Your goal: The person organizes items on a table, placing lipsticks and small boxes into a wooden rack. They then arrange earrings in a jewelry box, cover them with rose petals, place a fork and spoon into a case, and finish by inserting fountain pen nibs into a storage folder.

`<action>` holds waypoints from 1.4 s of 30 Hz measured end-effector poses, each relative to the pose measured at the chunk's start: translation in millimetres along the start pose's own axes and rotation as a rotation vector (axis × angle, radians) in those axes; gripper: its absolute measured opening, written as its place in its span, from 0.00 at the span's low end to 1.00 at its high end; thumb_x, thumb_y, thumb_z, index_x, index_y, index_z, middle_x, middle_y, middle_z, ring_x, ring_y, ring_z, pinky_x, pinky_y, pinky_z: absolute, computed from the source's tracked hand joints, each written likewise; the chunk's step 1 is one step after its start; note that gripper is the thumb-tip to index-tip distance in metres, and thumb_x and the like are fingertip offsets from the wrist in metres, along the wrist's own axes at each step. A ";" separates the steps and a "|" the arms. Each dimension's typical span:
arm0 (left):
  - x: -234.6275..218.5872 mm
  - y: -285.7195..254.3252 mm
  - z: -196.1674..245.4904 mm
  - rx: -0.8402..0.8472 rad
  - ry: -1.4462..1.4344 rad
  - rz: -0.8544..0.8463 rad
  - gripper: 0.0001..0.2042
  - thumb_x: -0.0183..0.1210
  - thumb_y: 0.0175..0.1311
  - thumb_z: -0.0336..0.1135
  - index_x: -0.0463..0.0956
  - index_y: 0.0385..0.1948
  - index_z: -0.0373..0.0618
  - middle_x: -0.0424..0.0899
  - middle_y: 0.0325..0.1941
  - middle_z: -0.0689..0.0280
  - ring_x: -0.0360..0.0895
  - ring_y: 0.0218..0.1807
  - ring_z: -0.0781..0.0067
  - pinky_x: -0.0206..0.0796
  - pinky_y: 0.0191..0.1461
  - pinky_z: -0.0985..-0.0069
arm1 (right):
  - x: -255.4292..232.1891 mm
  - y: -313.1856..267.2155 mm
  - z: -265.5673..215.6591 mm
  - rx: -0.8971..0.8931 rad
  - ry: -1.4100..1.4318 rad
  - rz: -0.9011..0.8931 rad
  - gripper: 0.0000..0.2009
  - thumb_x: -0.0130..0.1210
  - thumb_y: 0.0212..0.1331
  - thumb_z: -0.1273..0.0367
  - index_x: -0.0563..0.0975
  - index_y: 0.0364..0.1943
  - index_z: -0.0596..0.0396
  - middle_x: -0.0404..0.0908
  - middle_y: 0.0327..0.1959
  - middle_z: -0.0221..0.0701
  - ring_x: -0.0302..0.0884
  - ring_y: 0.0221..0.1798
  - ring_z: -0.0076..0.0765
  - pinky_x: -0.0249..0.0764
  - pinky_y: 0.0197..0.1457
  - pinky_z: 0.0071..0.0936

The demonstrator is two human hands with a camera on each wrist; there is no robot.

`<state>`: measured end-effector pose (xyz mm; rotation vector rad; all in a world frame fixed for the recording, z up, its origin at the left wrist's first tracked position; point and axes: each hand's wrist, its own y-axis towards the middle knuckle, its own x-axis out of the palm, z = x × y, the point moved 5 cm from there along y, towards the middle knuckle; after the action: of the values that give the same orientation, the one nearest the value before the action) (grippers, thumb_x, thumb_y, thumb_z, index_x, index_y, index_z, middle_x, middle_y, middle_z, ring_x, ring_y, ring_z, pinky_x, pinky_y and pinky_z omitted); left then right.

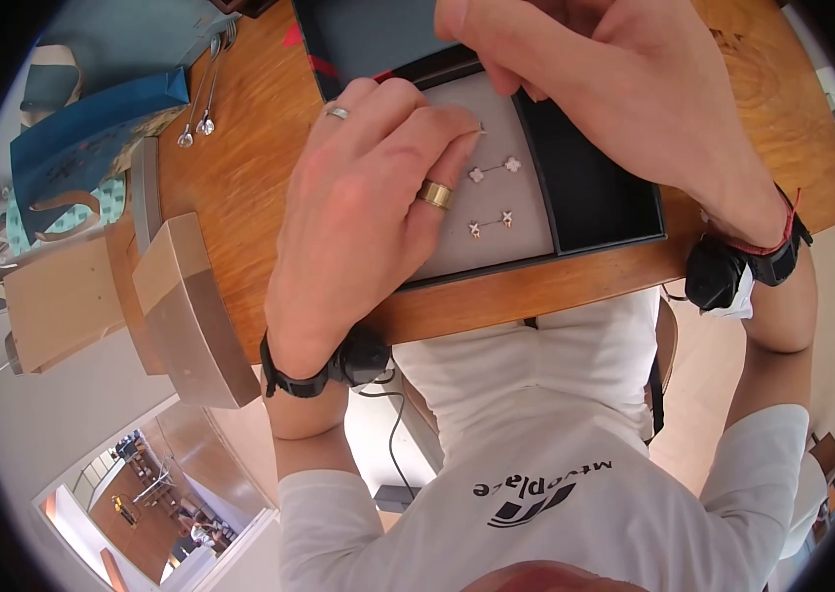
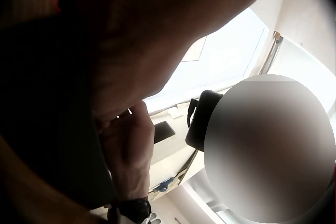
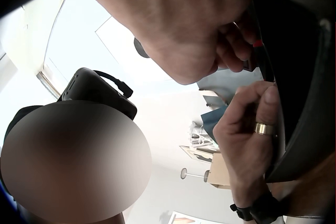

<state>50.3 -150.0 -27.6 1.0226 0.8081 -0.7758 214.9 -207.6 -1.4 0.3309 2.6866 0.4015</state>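
Head view is showing the left hand (image 1: 368,197) reaching over a pale grey pad (image 1: 521,202) in a black box (image 1: 610,245) on a wooden bench (image 1: 240,187). Its fingers are curling inward, thumb and forefinger drawing together in the right wrist view; whether they are clamping on anything, you cannot tell. A small stud (image 1: 483,128) is sitting right beside these fingertips, near the top of the pad, and is showing only as a tiny glint, partly hidden by the hand.

Below the fingertips, a clover pair (image 1: 511,165) is resting on the pad, its two white, lobed heads standing apart with a thin line running between them. Nearer the person, a cross-shaped pair (image 1: 507,219) is lying in a similar row, its small heads glinting pale with gold-toned lower parts. Neither of these pairs is touching the fingers.

The right hand (image 1: 615,99) is hovering over the far part of the box, beside the pad and its black side section (image 1: 600,197). Its fingers are bending inward; whether they are gripping anything, you cannot tell. A gold-toned ring (image 1: 435,194) and a silver-toned ring (image 1: 338,112) are circling fingers of the left hand.
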 end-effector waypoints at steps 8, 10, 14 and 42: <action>1.5 0.0 1.3 -0.003 0.000 -0.005 0.07 0.72 0.61 0.26 0.87 0.40 0.44 0.80 0.33 0.62 0.78 0.36 0.59 0.72 0.40 0.68 | -0.8 0.0 -3.5 -0.059 -0.027 -0.004 0.07 0.59 0.68 0.74 0.81 0.33 0.64 0.80 0.21 0.26 0.69 0.22 0.15 0.64 0.25 0.20; 2.1 -0.1 1.3 -0.006 0.007 0.002 0.07 0.72 0.61 0.26 0.87 0.39 0.44 0.79 0.33 0.62 0.78 0.36 0.59 0.72 0.40 0.68 | -0.5 0.5 -3.8 -0.050 -0.019 -0.010 0.07 0.59 0.68 0.74 0.81 0.33 0.64 0.80 0.21 0.26 0.69 0.22 0.15 0.64 0.25 0.20; 0.9 -0.1 0.1 -0.007 0.007 0.017 0.07 0.73 0.60 0.26 0.87 0.39 0.44 0.79 0.32 0.62 0.78 0.35 0.60 0.72 0.39 0.69 | -0.5 0.6 -4.5 -0.051 -0.018 -0.004 0.07 0.59 0.68 0.74 0.81 0.33 0.65 0.80 0.21 0.26 0.70 0.23 0.15 0.64 0.25 0.20; -19.9 -3.3 -9.7 -0.141 -0.085 0.038 0.09 0.69 0.65 0.22 0.88 0.44 0.42 0.81 0.36 0.65 0.78 0.36 0.72 0.70 0.42 0.77 | -0.8 -1.8 -5.3 -0.186 -0.135 0.039 0.06 0.59 0.68 0.74 0.81 0.34 0.64 0.79 0.21 0.26 0.69 0.22 0.17 0.65 0.25 0.22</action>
<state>35.8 -138.6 -14.8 0.8714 0.7578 -0.7146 213.1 -210.7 3.0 0.3432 2.4921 0.6138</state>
